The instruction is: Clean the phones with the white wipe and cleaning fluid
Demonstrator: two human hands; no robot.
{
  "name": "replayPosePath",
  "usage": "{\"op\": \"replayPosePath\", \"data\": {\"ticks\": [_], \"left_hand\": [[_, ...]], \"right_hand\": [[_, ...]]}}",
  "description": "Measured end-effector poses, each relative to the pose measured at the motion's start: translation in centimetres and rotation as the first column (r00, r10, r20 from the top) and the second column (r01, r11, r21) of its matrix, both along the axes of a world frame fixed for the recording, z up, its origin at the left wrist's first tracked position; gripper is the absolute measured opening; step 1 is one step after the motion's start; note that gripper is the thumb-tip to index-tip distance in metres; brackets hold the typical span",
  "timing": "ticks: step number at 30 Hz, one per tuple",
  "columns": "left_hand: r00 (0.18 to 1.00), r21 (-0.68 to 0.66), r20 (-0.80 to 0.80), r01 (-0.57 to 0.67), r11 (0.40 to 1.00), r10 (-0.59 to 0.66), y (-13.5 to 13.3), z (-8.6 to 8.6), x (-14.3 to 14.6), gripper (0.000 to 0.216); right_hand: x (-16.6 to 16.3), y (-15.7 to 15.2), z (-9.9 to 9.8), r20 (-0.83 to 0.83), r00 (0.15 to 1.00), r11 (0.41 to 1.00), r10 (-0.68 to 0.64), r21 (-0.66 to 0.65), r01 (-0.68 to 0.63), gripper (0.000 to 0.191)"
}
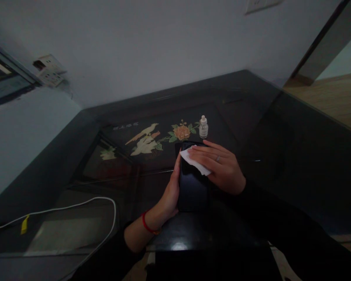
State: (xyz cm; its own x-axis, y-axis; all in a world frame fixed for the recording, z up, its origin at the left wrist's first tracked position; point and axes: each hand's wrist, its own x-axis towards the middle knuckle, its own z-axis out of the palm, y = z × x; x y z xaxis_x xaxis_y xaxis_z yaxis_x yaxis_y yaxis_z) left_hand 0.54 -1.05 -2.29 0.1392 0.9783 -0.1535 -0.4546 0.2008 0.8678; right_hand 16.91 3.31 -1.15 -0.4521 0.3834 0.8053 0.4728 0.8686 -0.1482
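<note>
A dark smartphone with a glossy screen is in front of me, its long side pointing away from me. Along its left edge my left hand grips it, with a red cord round the wrist. My right hand, wearing a ring, presses a folded white wipe flat against the upper part of the screen. Just beyond the phone stands a small clear bottle with a white cap. Whether the phone rests on the table or is lifted slightly, I cannot tell.
The glossy black table carries a bird-and-flower decoration. A white cable with a yellow tag curves over its left side. Wall sockets are at the back left, and a white wall stands behind the table.
</note>
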Motion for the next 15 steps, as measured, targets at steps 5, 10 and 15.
{"op": "replayPosePath", "data": {"ticks": [5, 10, 15], "left_hand": [[0.997, -0.04, 0.076, 0.021, 0.999, -0.018, 0.1, 0.1, -0.2, 0.061], [0.995, -0.023, 0.096, 0.023, 0.999, -0.021, 0.3, 0.7, -0.4, 0.056], [0.991, -0.05, 0.094, 0.1, 0.994, -0.095, 0.2, 0.6, -0.2, 0.052]], "right_hand": [[-0.1, 0.1, -0.1, 0.086, 0.989, 0.993, 0.119, 0.013, -0.12, 0.027], [1.9, 0.5, 0.5, 0.084, 0.994, 0.996, 0.075, 0.052, -0.079, 0.025], [2.2, 1.0, 0.9, 0.149, 0.989, 0.997, 0.009, 0.079, -0.021, 0.028]]}}
